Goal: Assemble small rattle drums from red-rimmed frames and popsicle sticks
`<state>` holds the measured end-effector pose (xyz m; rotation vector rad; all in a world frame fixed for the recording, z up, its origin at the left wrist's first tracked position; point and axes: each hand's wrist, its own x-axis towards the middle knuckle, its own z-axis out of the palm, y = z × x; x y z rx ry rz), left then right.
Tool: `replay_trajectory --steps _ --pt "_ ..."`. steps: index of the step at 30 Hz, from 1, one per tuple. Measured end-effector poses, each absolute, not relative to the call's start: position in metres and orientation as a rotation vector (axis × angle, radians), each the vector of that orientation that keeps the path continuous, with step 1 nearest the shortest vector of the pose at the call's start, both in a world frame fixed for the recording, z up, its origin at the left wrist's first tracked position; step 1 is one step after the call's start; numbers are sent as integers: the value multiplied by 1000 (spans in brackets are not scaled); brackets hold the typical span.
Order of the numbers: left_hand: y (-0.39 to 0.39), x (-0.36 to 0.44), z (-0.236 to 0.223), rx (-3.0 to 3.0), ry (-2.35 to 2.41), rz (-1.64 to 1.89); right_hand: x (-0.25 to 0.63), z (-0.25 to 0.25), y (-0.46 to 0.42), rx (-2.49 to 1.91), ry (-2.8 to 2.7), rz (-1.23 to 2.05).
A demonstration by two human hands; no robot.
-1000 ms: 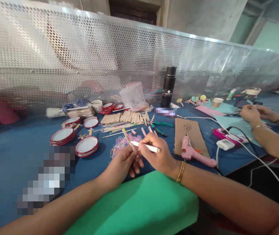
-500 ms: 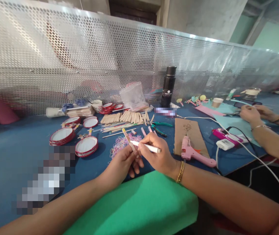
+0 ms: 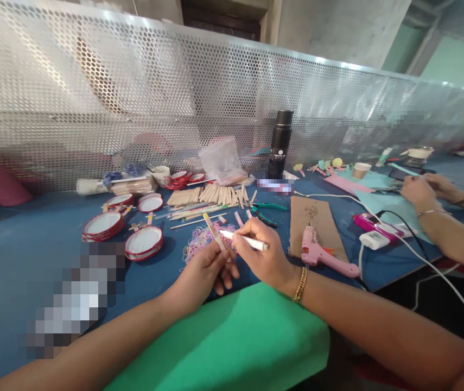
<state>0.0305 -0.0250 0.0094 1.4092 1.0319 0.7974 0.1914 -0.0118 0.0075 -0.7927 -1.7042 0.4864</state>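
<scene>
My left hand [image 3: 205,271] is closed on a pale wooden craft stick [image 3: 213,230] that points up and away over the blue table [image 3: 24,255]. My right hand [image 3: 262,255] is closed on a white marker pen [image 3: 245,240], held like a pen with its tip against the stick. Both hands hover above a green sheet [image 3: 232,342] at the table's near edge. A heap of pastel rubber bands [image 3: 201,237] lies just beyond the hands.
A pink glue gun [image 3: 321,253] lies on brown cardboard [image 3: 315,222] to the right. Loose wooden sticks [image 3: 211,195], red-rimmed lids [image 3: 144,243], green pliers [image 3: 270,206] and a black bottle [image 3: 279,142] stand before a perforated metal screen [image 3: 134,98]. Another person's hands [image 3: 423,190] work at far right.
My right hand has shifted the marker very slightly up along the stick. My left hand and the stick stay put.
</scene>
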Motion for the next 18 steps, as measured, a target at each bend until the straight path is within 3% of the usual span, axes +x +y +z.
replay_trajectory --steps 18 --pt "-24 31 9 1408 1028 809 192 7 -12 -799 -1726 497"
